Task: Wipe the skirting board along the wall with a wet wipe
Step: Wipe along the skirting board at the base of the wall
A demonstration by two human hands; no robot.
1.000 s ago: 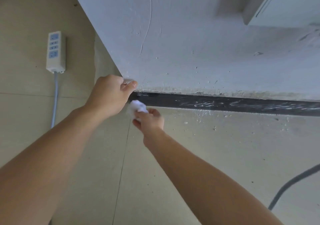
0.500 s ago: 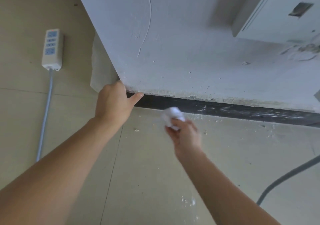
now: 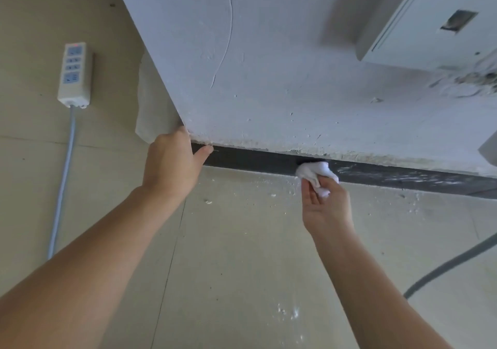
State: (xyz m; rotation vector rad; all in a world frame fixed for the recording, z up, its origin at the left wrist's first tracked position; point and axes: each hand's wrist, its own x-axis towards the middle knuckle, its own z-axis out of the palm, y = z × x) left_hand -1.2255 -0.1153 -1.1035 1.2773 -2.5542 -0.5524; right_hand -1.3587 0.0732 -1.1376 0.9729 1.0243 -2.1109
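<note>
The white wall (image 3: 282, 66) fills the upper view, rough and cracked, with a white box (image 3: 430, 25) fixed to it high above the skirting board's right part. The beige floor (image 3: 242, 241) spreads below the board, scattered with white specks that are thickest just under it. The skirting board (image 3: 255, 161) itself is a dark strip along the foot of the wall, running from the wall's corner off to the right edge. Well left of the board's end a power strip (image 3: 74, 74) lies on the floor, and a dark cable (image 3: 451, 262) crosses the floor far below its right part. The left hand (image 3: 172, 165) braces on the wall's corner at the board's left end, thumb laid on the board; its fingers go round the corner out of sight, so I cannot tell how they lie. The right hand (image 3: 325, 206) pinches a bunched wipe (image 3: 316, 172) and presses it against the board's face, about midway along the visible strip. A second ago the wipe was right beside the left hand at the board's end; it has since slid rightward while the left hand stayed put. The stretch between the hands looks plain dark, while right of the wipe the board is streaked white (probably plaster dust), so I judge the pass well begun, with the dirtier run ahead.
</note>
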